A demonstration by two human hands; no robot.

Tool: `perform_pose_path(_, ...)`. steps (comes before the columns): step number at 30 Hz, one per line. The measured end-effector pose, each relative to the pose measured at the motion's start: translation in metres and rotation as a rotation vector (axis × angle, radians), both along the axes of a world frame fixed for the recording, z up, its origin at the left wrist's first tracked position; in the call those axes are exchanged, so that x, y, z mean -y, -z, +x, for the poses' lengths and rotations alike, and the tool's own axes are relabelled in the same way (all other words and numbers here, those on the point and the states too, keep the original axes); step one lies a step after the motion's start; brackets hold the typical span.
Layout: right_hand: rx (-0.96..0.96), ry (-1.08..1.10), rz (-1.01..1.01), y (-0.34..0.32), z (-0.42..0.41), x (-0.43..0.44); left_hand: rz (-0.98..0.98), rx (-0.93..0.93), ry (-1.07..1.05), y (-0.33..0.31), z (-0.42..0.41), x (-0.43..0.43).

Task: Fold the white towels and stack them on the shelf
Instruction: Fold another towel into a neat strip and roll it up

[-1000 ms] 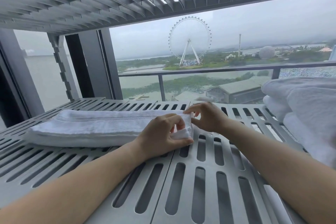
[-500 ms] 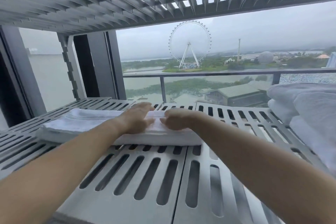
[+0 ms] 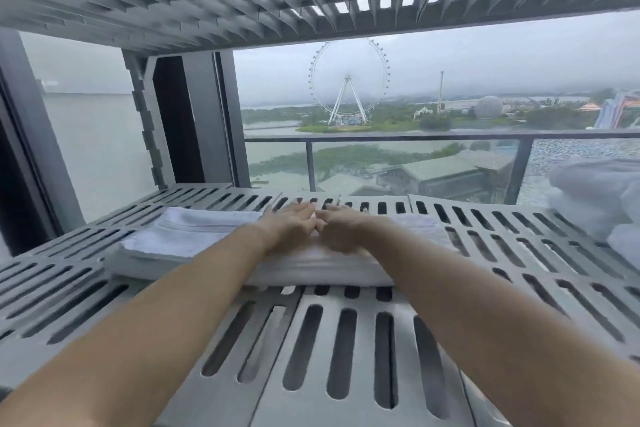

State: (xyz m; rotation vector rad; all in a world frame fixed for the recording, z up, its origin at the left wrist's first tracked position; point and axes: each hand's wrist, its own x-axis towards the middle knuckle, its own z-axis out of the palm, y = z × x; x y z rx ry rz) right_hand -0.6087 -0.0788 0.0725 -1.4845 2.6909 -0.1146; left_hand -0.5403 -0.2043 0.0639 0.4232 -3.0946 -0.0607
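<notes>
Two hands meet on the towel (image 3: 194,236) lying on the shelf (image 3: 366,357): left hand (image 3: 291,227) flat, pressing, right hand (image 3: 341,232) too blurred to call; smoothing step, next probably grip an end, fold over.

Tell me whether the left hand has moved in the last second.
Yes. The left hand moved away from the person, from the towel's near edge to its far edge, reaching the shelf's back row of slots.
</notes>
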Motion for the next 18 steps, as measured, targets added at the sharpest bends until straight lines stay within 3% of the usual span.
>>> perform_pose_path(4, 0.086, 0.128, -0.038, 0.023, -0.014, 0.001, 0.052, -0.035, -0.083, 0.023, 0.02, 0.047)
perform_pose_path(13, 0.066, 0.183, 0.003, 0.023, -0.015, 0.003, -0.011, -0.001, -0.126, 0.019, 0.056, 0.103)
perform_pose_path(18, 0.178, 0.213, 0.014, 0.014, -0.012, 0.01, 0.038, 0.012, -0.125, 0.014, 0.071, 0.124)
